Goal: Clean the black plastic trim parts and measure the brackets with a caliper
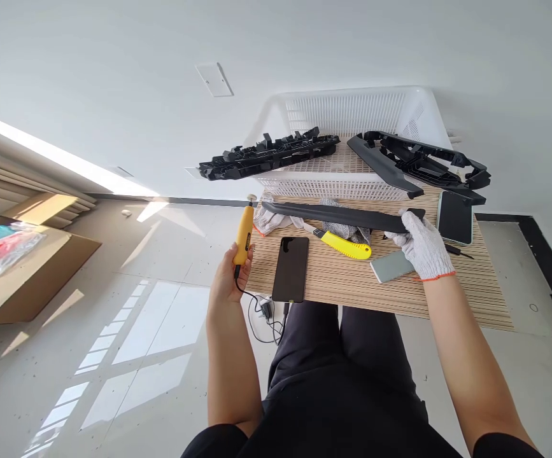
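Observation:
My bare left hand (233, 270) is closed around a yellow rotary tool (244, 235) with a round disc at its upper tip and a black cord below. In a white knitted glove, my right hand (423, 245) grips the right end of a long black plastic trim strip (342, 215). The strip stretches leftward above the table, its left end near the tool's disc. Under and beside it lie a yellow utility knife (345, 245), a grey glove (345, 229) and a white glove (273, 221). A dark phone (291, 269) lies between my hands.
A white plastic basket (321, 189) stands at the back of the slatted table (483, 289), with black plastic parts (270, 156) and a black frame (419, 162) across it. Another phone (455, 218) and a grey-green block (393, 267) lie at right. A cardboard box (41, 273) stands left.

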The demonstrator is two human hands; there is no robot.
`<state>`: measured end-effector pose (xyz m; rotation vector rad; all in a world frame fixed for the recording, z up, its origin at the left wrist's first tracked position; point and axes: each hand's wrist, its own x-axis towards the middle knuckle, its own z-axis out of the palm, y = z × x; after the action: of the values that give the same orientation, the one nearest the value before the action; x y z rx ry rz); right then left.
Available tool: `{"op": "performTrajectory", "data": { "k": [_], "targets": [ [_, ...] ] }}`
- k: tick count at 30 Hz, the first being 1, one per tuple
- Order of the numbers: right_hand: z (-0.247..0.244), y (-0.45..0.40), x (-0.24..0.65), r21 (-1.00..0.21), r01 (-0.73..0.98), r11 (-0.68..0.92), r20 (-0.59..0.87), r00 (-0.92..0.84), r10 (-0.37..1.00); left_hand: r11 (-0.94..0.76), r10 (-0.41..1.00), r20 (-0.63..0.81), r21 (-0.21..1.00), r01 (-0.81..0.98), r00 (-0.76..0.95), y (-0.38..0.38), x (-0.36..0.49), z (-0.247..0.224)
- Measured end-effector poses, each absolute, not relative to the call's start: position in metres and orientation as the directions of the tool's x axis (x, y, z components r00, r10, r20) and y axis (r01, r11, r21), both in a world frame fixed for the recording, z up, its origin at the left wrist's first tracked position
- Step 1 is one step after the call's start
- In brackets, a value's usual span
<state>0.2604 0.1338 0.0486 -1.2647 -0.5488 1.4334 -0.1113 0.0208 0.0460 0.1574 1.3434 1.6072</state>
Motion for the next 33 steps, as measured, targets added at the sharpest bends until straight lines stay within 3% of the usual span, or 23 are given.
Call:
{"op": "performTrajectory", "data": {
  "k": [5,9,12,15,18,23,30,33],
  "targets": [
    [0.052,0.133,0.259,-0.852,-0.412,-0.323,-0.420,0.169,0.892,0.137,0.741,-0.392,0.883,-0.449,-0.546,0.018,-0.108,0.044],
    [0.054,0.133,0.259,-0.848,-0.413,-0.332,-0.431,0.171,0.886,0.205,0.686,-0.226,0.972,-0.113,-0.692,0.012,-0.103,0.046],
    [0.052,0.133,0.260,-0.849,-0.421,-0.318,-0.415,0.160,0.896,0.335,0.600,-0.081,0.929,0.158,-0.796,0.004,-0.099,0.047],
    [0.048,0.134,0.261,-0.855,-0.418,-0.308,-0.398,0.145,0.906,0.498,0.577,-0.021,0.801,0.331,-0.816,-0.004,-0.095,0.047],
    [0.046,0.135,0.262,-0.858,-0.406,-0.314,-0.402,0.151,0.903,0.568,0.643,-0.005,0.674,0.472,-0.766,-0.010,-0.096,0.045],
    [0.044,0.136,0.262,-0.857,-0.416,-0.305,-0.398,0.157,0.904,0.542,0.780,-0.029,0.528,0.653,-0.625,-0.011,-0.099,0.042],
    [0.044,0.136,0.262,-0.862,-0.403,-0.306,-0.395,0.158,0.905,0.293,0.920,0.092,0.486,0.824,-0.381,0.008,-0.052,0.038],
    [0.046,0.135,0.262,-0.865,-0.397,-0.308,-0.392,0.152,0.907,0.168,0.980,0.018,0.472,0.865,-0.200,0.020,-0.030,0.031]
  ]
}}
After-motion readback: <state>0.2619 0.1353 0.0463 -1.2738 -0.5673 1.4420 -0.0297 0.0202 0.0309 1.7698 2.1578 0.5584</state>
